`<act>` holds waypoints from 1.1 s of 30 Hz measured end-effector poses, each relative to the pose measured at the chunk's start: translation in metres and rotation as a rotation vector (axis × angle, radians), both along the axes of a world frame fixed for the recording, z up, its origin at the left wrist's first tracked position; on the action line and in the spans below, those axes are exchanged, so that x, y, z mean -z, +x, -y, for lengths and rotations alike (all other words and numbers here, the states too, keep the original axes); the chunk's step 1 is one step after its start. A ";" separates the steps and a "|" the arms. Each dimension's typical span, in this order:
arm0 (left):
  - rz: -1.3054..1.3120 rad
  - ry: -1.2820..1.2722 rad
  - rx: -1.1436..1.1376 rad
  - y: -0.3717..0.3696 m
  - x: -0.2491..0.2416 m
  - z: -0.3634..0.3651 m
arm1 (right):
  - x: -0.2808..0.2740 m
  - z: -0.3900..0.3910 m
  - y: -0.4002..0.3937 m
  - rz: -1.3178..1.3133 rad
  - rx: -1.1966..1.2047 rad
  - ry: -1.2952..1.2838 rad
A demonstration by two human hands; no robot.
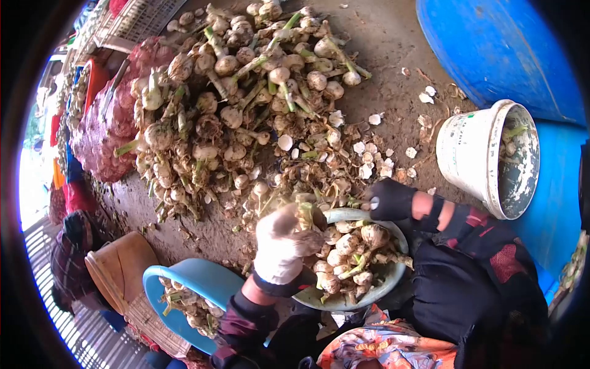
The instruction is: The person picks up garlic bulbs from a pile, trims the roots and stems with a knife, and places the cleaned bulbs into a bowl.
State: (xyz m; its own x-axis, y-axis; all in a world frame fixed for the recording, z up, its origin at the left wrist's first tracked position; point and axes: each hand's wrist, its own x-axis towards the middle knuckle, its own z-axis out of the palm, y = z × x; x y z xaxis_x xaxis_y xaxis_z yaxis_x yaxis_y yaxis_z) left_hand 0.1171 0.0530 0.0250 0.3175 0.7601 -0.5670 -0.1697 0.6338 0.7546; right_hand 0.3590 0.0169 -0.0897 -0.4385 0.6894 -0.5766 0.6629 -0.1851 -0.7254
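A pale green basin (402, 240) in front of me holds garlic bulbs (347, 246) with cut stems and roots. My left hand (283, 243), in a white glove, is blurred by motion at the basin's left rim. Its fingers are closed around a garlic bulb (310, 216) with some green on it. My right hand (393, 200), in a black fingerless glove, is at the basin's far right rim. Its fingers are curled shut, and what they may hold is hidden. Just beyond both hands spreads a large heap of untrimmed garlic (239, 117).
A blue basin (203, 277) with garlic stands at left, beside an orange-brown bucket (123, 270). To the right, a white bucket (470, 157) lies tilted near blue barrels (510, 55). Full mesh sacks (107, 135) and another person (77, 258) are at far left. Peelings litter the ground.
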 end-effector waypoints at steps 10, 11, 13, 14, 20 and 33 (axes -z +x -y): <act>-1.628 0.628 0.602 -0.057 0.088 -0.098 | -0.012 -0.019 0.016 -0.008 0.242 0.036; -1.670 0.521 0.662 -0.064 0.107 -0.115 | -0.015 -0.021 0.014 -0.016 0.211 0.001; -1.695 0.433 0.633 -0.056 0.126 -0.130 | -0.019 -0.020 0.011 -0.033 0.221 -0.004; -1.740 0.429 0.597 -0.048 0.133 -0.130 | -0.019 -0.019 0.010 -0.054 0.242 -0.010; -1.292 0.475 0.957 0.006 0.122 -0.079 | -0.013 -0.018 0.015 -0.039 0.301 -0.014; -1.580 0.511 0.881 -0.046 0.152 -0.139 | -0.014 -0.018 0.024 -0.124 0.428 -0.071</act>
